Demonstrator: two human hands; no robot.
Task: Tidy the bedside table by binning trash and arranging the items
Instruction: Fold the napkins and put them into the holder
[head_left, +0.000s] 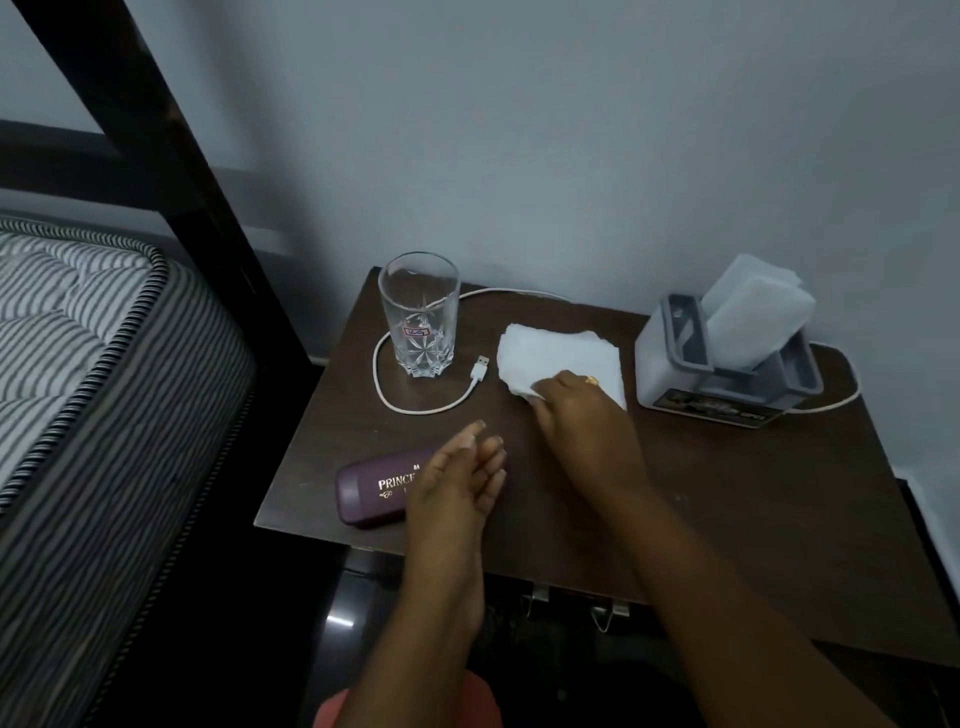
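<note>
A white tissue (550, 353) lies flat in the middle of the dark wooden bedside table (727, 509). My right hand (576, 410) rests on the tissue's near edge, fingers bent onto it. My left hand (457, 478) hovers with straight fingers over the right end of a purple spectacle case (374, 488) at the table's front left. An empty cut glass (420, 312) stands at the back left, ringed by a white USB cable (415, 408) whose plug (480, 366) lies beside the tissue.
A grey tissue holder (727, 374) with white tissues sticking up stands at the back right. A striped mattress (78, 364) and a dark bed post (171, 156) are on the left. The grey wall is right behind the table.
</note>
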